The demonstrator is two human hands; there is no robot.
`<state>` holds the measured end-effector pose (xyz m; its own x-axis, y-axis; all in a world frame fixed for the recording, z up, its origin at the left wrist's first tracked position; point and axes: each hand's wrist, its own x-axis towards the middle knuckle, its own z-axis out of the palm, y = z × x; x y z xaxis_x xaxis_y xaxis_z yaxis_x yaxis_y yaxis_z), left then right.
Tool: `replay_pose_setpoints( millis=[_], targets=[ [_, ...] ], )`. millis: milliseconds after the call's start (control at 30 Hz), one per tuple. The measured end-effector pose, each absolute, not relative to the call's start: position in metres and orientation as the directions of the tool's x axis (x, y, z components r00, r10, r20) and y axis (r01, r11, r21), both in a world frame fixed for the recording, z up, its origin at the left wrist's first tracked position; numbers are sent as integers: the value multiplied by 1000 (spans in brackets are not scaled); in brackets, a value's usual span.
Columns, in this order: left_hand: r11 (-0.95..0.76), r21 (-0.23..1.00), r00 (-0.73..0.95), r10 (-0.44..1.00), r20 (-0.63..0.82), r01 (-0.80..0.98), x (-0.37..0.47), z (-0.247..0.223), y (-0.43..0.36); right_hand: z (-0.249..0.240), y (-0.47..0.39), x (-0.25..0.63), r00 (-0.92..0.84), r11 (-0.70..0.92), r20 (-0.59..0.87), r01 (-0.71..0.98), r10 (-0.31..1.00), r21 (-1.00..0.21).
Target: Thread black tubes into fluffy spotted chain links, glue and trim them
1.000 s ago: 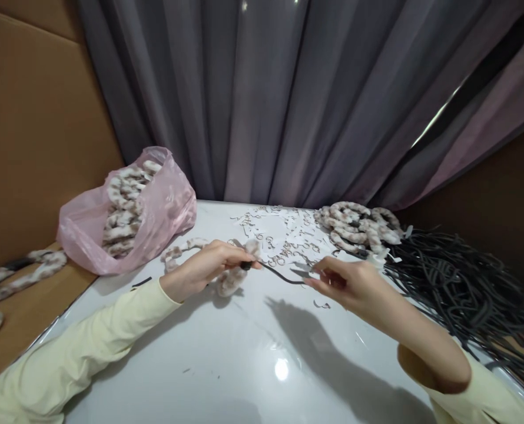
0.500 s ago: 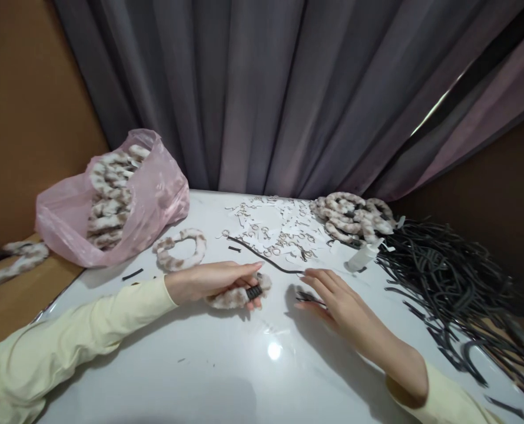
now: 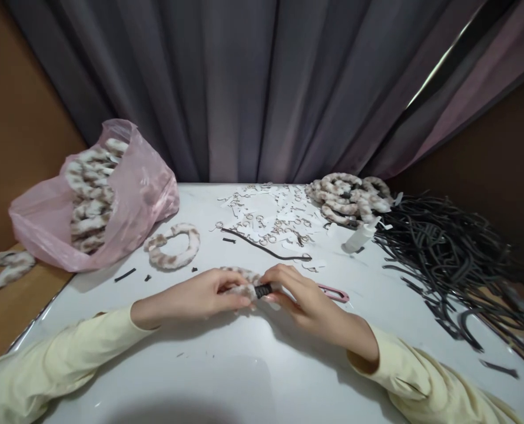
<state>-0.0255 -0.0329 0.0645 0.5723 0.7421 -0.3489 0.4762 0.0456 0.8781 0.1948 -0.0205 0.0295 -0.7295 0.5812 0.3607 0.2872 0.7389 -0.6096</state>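
A fluffy brown-and-white ring (image 3: 243,290) with a black ribbed section (image 3: 262,291) is between my two hands, near the middle of the white table. My left hand (image 3: 193,297) grips its furry left part, thumb in front. The fingers of my right hand (image 3: 308,299) close on the ring at the black section's right end, hiding what lies beneath them. Behind the right hand, a pink loop-shaped handle (image 3: 336,293) rests on the table, its other end covered. Beyond both hands lies a thin black cord (image 3: 266,250).
At left are another fluffy ring (image 3: 174,247) and a pink plastic bag (image 3: 142,200) of furry pieces. Small metal rings with white tags (image 3: 275,221) lie scattered at the back. To the right are piled furry rings (image 3: 350,197), a white bottle (image 3: 359,237) and heaped black cords (image 3: 443,253).
My right hand has moved left onto the fluffy ring, and the dark slim tool is no longer visible in it. The pink handle now shows on the table behind it.
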Motion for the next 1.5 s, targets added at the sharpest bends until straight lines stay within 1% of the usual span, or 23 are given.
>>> replay_pose_setpoints(
  millis=[100,167,267,500,567,600,667,733,767,833,867,933,1000,1100,1200,1333,1500],
  targets=[
    [-37,852,548,780,-302,522,-27,64,-36,32,-23,195,-753,697,305,269,583,-665],
    [-73,845,550,788,-277,530,-27,63,-37,33,-24,193,-760,687,303,247,575,-683],
    [-66,852,551,788,-275,519,-26,61,-37,33,-26,192,-755,684,321,221,571,-696],
    [-16,892,541,799,-260,452,-27,57,-35,35,-25,197,-717,669,288,323,634,-669],
    [-31,891,533,811,-243,453,-27,55,-36,36,-25,198,-704,668,294,337,647,-664],
    [-61,887,516,831,-209,457,-26,54,-37,36,-25,198,-697,658,288,344,657,-670],
    [-173,860,463,882,-81,479,-26,49,-39,37,-26,199,-679,615,254,362,689,-700],
    [-362,792,439,889,133,493,-27,43,-41,38,-27,199,-661,560,214,369,719,-742],
    [-476,736,448,855,261,480,-27,40,-42,38,-27,199,-654,536,202,363,729,-762],
    [-694,591,488,716,500,411,-29,33,-44,39,-28,199,-645,511,207,330,736,-794],
    [-768,520,502,639,582,375,-29,31,-44,39,-29,198,-643,507,216,309,735,-805],
    [-842,427,515,539,667,329,-29,28,-45,39,-30,197,-638,493,225,279,736,-824],
    [-850,414,493,527,692,327,-27,27,-47,39,-32,196,-625,465,212,274,752,-842],
    [-817,455,431,575,696,355,-22,28,-51,39,-35,194,-598,421,189,277,779,-864],
    [-798,497,398,602,693,342,-18,28,-54,39,-38,192,-584,399,183,264,791,-878],
    [-788,529,389,616,685,316,-16,26,-54,37,-37,191,-587,387,172,262,791,-884],
    [-770,541,393,638,663,337,-18,25,-51,38,-33,192,-594,379,153,277,790,-883]
  ],
)
